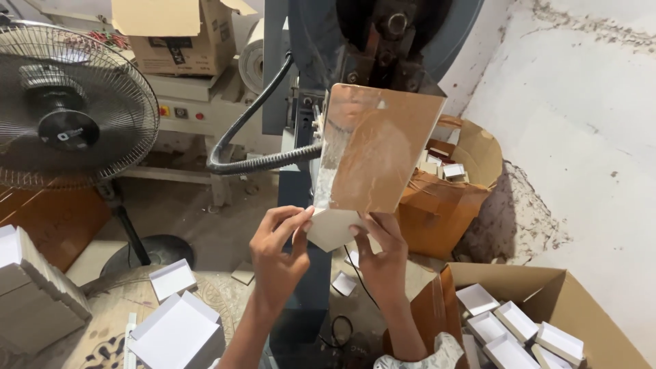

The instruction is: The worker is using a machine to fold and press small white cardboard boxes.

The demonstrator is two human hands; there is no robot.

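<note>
Both hands are raised in front of a dark blue machine (321,41), working one small white cardboard blank (333,229) just under a glossy brown plate (379,150) that hangs from the machine head. The left hand (277,256) pinches the blank's left edge: thumb and forefinger closed on it, the remaining fingers curled behind. The right hand (383,263) holds the blank's right side from below, fingers (383,229) folded up over its right edge, thumb side hidden behind the card. The blank sits between the two sets of fingertips, its top edge touching or just below the plate's lower edge; which of the two, I cannot tell. It is tilted, flat face toward the camera. A black ribbed hose (253,154) loops from the machine toward the left. Lower left, a patterned table (113,335) carries open white box trays (174,328), with a stack of flat white card (31,287) beside them. A standing fan (68,109) is at upper left, in front of a bench with a brown carton (181,37) on top. Lower right, an open cardboard carton (588,307) holds finished white trays (519,328). Behind the plate, another brown carton (451,198) holds more small white pieces. Scraps of card lie on the concrete floor (205,225).
</note>
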